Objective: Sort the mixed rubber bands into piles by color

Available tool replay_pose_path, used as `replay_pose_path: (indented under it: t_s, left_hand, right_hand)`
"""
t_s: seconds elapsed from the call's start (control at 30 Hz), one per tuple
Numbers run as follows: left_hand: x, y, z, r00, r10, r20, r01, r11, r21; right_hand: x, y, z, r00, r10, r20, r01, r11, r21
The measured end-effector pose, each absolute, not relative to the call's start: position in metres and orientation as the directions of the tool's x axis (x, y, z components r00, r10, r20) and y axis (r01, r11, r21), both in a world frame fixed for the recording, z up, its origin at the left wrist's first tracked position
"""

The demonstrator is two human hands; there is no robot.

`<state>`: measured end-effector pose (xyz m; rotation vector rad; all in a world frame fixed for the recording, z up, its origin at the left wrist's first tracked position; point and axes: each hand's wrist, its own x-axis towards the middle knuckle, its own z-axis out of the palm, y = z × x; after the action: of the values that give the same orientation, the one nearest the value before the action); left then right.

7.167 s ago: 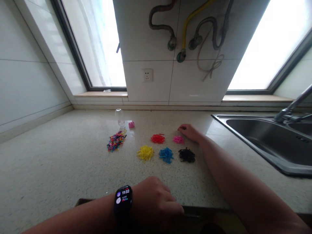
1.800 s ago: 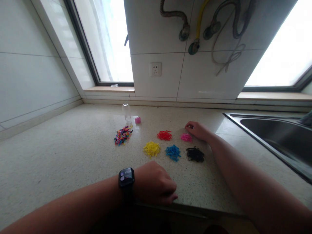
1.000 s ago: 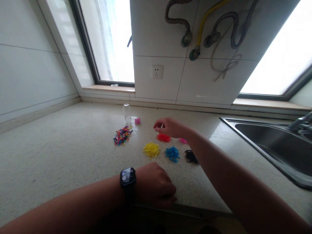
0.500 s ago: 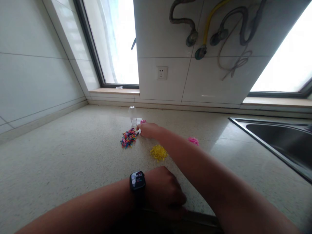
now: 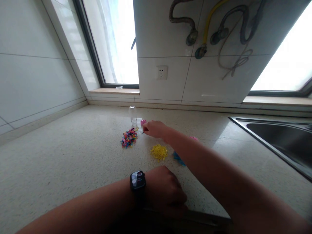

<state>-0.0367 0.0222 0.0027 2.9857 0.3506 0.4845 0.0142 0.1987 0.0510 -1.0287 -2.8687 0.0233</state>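
Note:
My right hand [image 5: 154, 129] reaches across the counter, fingers pinched on a small dark thin piece [image 5: 142, 132] whose kind is too small to make out. Just left of the fingertips lies a pile of mixed-colour small bands [image 5: 129, 138]. A yellow pile [image 5: 159, 152] sits in front of the hand, and a blue pile [image 5: 179, 158] is partly covered by my right forearm. Behind that forearm shows a bit of a pink pile [image 5: 194, 138]. My left hand [image 5: 168, 188], with a watch [image 5: 137, 180] on its wrist, rests as a fist by the counter's front edge.
A clear bottle-shaped container [image 5: 133, 116] stands behind the mixed pile. Beside it is a small pink object [image 5: 143, 122]. A steel sink [image 5: 280, 136] is set into the speckled counter [image 5: 85, 162] at the right. Hoses and a socket [image 5: 162, 72] are on the wall.
My right hand has drawn back slightly to the right from the mixed pile, and a dark piece shows at its fingertips. The blue pile has come into view. My left hand stays put.

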Motion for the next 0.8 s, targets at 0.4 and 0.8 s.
replay_pose_path:
  t_s: [0.4, 0.8]
  left_hand:
    - [-0.036, 0.019, 0.003, 0.921, 0.265, 0.287, 0.237, -0.963, 0.127]
    - [-0.034, 0.016, 0.002, 0.919, 0.289, 0.267, 0.268, -0.957, 0.114]
  right_hand:
    - [0.227, 0.171, 0.068, -0.627, 0.767, -0.134, 0.641, 0.41, -0.649]
    - [0.302, 0.157, 0.05, -0.532, 0.727, -0.434, 0.745, 0.159, -0.648]
